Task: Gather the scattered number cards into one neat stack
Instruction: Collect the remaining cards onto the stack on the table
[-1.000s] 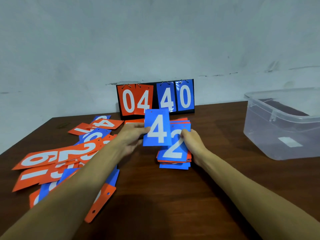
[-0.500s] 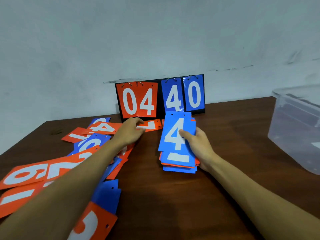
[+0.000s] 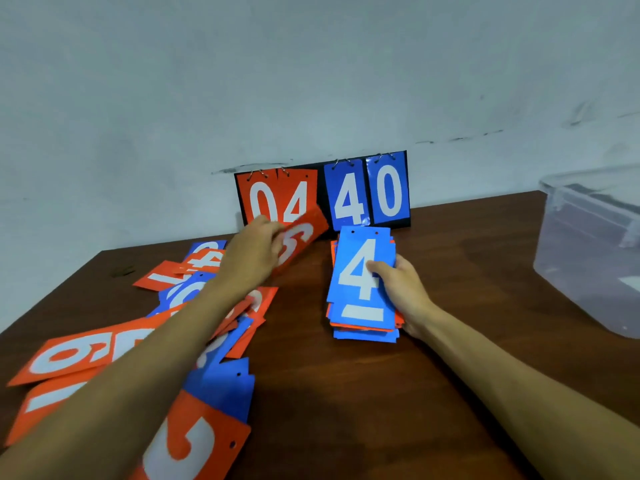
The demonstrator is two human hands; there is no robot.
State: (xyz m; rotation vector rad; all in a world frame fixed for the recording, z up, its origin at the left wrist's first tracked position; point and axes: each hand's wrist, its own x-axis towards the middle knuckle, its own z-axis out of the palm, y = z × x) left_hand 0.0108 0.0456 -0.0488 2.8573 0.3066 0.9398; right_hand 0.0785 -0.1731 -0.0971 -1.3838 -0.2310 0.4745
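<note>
A stack of blue and orange number cards (image 3: 363,320) lies mid-table, topped by a blue card showing 4 (image 3: 360,268). My right hand (image 3: 401,289) holds the stack's right side, thumb pressing on the blue 4. My left hand (image 3: 254,252) grips an orange number card (image 3: 301,237) lifted off the table in front of the scoreboard. Several loose orange and blue cards (image 3: 104,351) lie scattered across the left of the table, partly hidden under my left forearm.
A black flip scoreboard (image 3: 388,192) reading 04 40 stands against the wall. A translucent plastic bin (image 3: 588,251) sits at the right edge of the brown wooden table (image 3: 346,410).
My left hand let go of the blue 4, reached back left and picked up an orange card, now raised. My right hand settled the blue 4 onto the stack.
</note>
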